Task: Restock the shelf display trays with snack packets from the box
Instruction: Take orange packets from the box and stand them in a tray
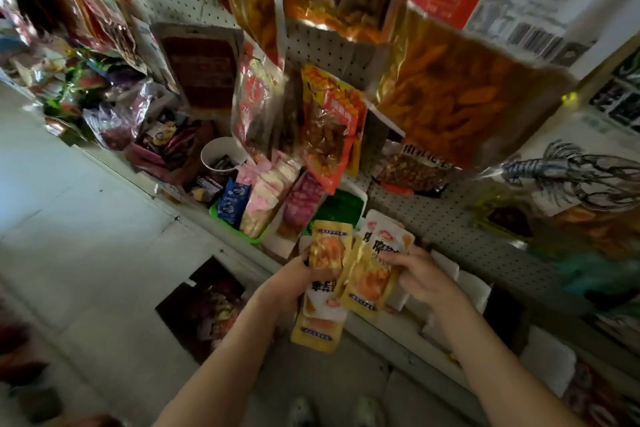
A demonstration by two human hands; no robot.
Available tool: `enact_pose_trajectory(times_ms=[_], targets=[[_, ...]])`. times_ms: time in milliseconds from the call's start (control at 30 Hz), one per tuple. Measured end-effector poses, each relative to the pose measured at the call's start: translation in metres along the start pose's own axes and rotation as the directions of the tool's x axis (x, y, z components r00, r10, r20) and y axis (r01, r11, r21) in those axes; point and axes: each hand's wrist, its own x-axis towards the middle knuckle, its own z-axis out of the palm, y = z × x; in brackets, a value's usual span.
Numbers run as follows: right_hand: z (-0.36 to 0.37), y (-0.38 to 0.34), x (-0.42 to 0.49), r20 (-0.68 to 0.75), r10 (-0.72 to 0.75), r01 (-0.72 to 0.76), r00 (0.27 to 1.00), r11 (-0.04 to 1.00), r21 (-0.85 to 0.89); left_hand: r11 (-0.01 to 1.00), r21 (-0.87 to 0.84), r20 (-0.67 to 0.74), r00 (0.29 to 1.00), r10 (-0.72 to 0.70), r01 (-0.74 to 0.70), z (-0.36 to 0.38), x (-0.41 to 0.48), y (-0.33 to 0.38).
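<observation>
A stack of yellow and white snack packets [329, 253] is gripped in my left hand [294, 281], with more of them hanging below it down to about knee height. My right hand [420, 276] pinches further yellow and white packets [372, 279] of the same kind, fanned against the left stack. Both hands hover at the front edge of the white shelf [408, 326]. Just beyond them stands a white display tray [360, 196] with green inside, and left of it a green tray [221, 217] filled with pink and blue packets. The box is not in view.
Large orange and red snack bags [446, 94] hang from the pegboard [332, 45] overhead and right. A white paper cup [221, 154] stands behind the trays. Mixed packets pile up at the left of the shelf. Grey tiled floor lies left; my shoes show below.
</observation>
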Motion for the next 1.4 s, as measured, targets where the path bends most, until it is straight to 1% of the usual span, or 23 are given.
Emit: enact_pose_trajectory(times_ms=[100, 167, 233, 300, 333, 367, 433, 500, 733, 800, 933, 1067, 1133, 1233, 1367, 1400], targets=[[-0.028, 0.018, 0.023, -0.094, 0.013, -0.001, 0.995, 0.991, 0.131, 0.999, -0.051, -0.035, 0.999, -0.017, 0.015, -0.01, 0.031, -0.018], [-0.046, 0.027, 0.036, -0.183, -0.001, 0.031, 0.983, 0.986, 0.161, 0.992, -0.124, -0.05, 0.998, -0.041, 0.034, -0.021, 0.055, -0.034], [-0.057, 0.034, 0.045, -0.255, -0.028, 0.064, 0.967, 0.989, 0.133, 0.987, -0.158, -0.049, 0.998, -0.044, 0.036, -0.023, 0.071, -0.046], [-0.068, 0.046, 0.058, -0.335, -0.078, 0.106, 0.939, 0.992, 0.067, 0.984, -0.174, -0.133, 0.99, -0.054, 0.03, -0.025, 0.084, -0.058], [-0.075, 0.056, 0.069, -0.393, -0.103, 0.115, 0.914, 0.993, 0.007, 0.976, -0.215, -0.141, 0.988, -0.058, 0.027, -0.029, 0.096, -0.071], [-0.078, 0.06, 0.073, -0.446, -0.132, 0.128, 0.885, 0.991, -0.038, 0.968, -0.249, -0.119, 0.992, -0.044, 0.013, -0.03, 0.099, -0.076], [-0.085, 0.07, 0.086, -0.507, -0.163, 0.134, 0.846, 0.987, -0.094, 0.948, -0.317, -0.13, 0.991, -0.024, -0.019, -0.035, 0.109, -0.088], [-0.089, 0.078, 0.095, -0.518, -0.182, 0.128, 0.836, 0.982, -0.139, 0.932, -0.361, -0.149, 0.988, -0.036, -0.02, -0.042, 0.118, -0.097], [-0.094, 0.11, 0.127, -0.493, -0.146, 0.03, 0.857, 0.971, -0.236, 0.896, -0.444, -0.137, 0.99, -0.039, -0.026, -0.05, 0.153, -0.116], [-0.096, 0.117, 0.133, -0.476, -0.146, 0.021, 0.867, 0.966, -0.259, 0.897, -0.442, -0.166, 0.984, -0.065, -0.015, -0.048, 0.16, -0.119], [-0.092, 0.124, 0.151, -0.396, -0.164, 0.056, 0.903, 0.962, -0.269, 0.888, -0.46, -0.196, 0.975, -0.11, 0.008, -0.052, 0.178, -0.138], [-0.102, 0.131, 0.163, -0.388, -0.203, 0.113, 0.899, 0.964, -0.243, 0.863, -0.506, -0.206, 0.968, -0.145, 0.021, -0.053, 0.189, -0.161], [-0.11, 0.138, 0.164, -0.415, -0.204, 0.104, 0.887, 0.962, -0.252, 0.871, -0.491, -0.224, 0.965, -0.139, 0.011, -0.052, 0.193, -0.166], [-0.117, 0.153, 0.162, -0.446, -0.21, 0.032, 0.87, 0.927, -0.373, 0.882, -0.471, -0.251, 0.959, -0.13, -0.004, -0.051, 0.201, -0.176], [-0.123, 0.169, 0.157, -0.435, -0.281, -0.034, 0.855, 0.808, -0.589, 0.86, -0.508, -0.264, 0.959, -0.106, -0.045, -0.033, 0.2, -0.178], [-0.126, 0.174, 0.157, -0.44, -0.29, -0.052, 0.85, 0.785, -0.618, 0.851, -0.522, -0.26, 0.96, -0.099, -0.053, -0.03, 0.2, -0.178]])
